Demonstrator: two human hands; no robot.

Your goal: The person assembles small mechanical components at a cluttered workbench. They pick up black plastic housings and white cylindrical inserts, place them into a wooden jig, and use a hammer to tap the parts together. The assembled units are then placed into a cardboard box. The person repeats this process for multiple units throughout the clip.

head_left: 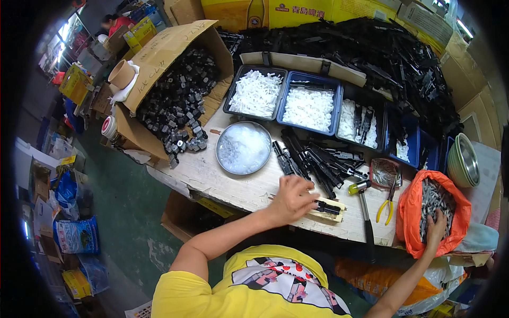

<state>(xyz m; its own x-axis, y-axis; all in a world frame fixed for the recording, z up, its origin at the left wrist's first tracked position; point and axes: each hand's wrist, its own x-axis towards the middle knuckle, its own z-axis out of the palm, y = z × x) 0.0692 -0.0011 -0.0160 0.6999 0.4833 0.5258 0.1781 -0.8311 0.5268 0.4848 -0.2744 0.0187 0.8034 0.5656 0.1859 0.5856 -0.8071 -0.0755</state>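
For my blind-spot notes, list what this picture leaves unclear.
Head view:
Left grip: anything pinched, too small to tell.
Block: left part, hidden by left grip.
Right grip: anything held, hidden by the grip itself.
Bag: bottom, hidden by grey parts.
Right forearm: cut off by lower edge.

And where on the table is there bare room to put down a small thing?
The clearest patch of the table lies between the round dish, the front edge and the left hand. A smaller one lies left of the dish, beside the spilled black parts. It is crowded among the long black parts, hammer and pliers.
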